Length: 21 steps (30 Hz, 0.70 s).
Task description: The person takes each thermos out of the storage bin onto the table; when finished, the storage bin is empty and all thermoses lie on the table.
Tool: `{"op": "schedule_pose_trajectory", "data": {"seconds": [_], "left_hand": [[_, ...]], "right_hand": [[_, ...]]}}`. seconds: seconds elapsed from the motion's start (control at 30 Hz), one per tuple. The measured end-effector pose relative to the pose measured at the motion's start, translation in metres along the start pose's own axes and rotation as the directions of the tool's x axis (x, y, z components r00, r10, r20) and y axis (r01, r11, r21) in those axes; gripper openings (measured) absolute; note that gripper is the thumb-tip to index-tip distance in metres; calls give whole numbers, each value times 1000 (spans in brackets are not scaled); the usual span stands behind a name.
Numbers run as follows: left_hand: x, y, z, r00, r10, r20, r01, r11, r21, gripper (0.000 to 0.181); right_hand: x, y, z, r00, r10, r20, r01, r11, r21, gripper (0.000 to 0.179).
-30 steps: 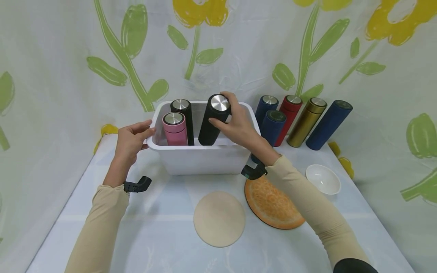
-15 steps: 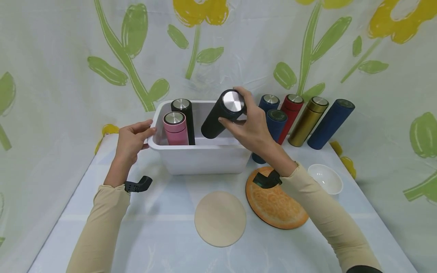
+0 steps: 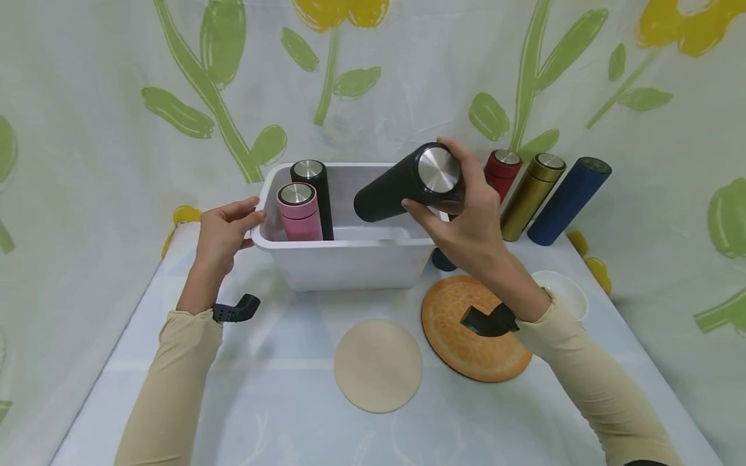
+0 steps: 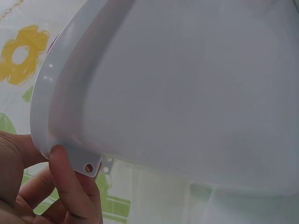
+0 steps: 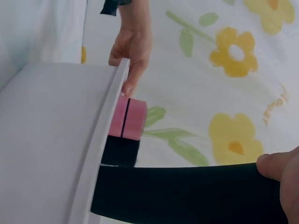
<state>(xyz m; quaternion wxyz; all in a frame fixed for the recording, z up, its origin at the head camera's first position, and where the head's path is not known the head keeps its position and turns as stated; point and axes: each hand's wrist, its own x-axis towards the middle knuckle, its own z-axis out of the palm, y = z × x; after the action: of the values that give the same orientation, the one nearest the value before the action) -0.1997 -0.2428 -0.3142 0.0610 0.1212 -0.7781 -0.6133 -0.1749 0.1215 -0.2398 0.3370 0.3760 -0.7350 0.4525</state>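
Tub [image 3: 352, 266]: white, deep, flared at the rim, standing on the pale table [image 3: 280, 401].
Right hand [image 3: 474, 223]: fingers and thumb wrapped round the lidded end of a large black bottle [image 3: 387, 191], above the tub's right end.
Large black bottle: brushed steel on its lid, strongly tilted, the base over the tub's opening and the lid toward the tub's right end; whether it touches the rim cannot be told.
Left hand [image 3: 221, 234]: pinching the tub's left rim, one fingertip on a tab [image 4: 81, 161] with a round hole, as the left wrist view shows.
Inside the tub: a pink bottle [image 3: 302, 220] and a slim black bottle [image 3: 324, 204], both upright near the left wall, the pink one nearer the front.
Right of the tub: a row of a red bottle [image 3: 502, 171], a gold bottle [image 3: 531, 197] and a blue bottle [image 3: 570, 202]; closer to the tub, the base of a dark blue bottle [image 3: 444, 261], mostly hidden by the right hand.
In front of the tub: a pale disc [image 3: 377, 366]; to that disc's right, a browned round board [image 3: 445, 323].
Right of the board, farther from the tub: a white bowl [image 3: 565, 290], partly covered by the sleeve [image 3: 588, 369].
Behind the tub: a flower-printed cloth [image 3: 408, 77].
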Motion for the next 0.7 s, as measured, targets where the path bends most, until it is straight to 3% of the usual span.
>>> {"op": "schedule_pose_trajectory", "data": {"seconds": [0.37,0.7], "left_hand": [[1,3,15,1000,12,29,-12,1000,1,50],[2,1,19,1000,3,31,-3,1000,-8,50]], "right_hand": [[-24,-27,-39,985,80,-156,-61,991,122,78],[-47,-52,-66,945,120,-305,-49,972,230,74]]}}
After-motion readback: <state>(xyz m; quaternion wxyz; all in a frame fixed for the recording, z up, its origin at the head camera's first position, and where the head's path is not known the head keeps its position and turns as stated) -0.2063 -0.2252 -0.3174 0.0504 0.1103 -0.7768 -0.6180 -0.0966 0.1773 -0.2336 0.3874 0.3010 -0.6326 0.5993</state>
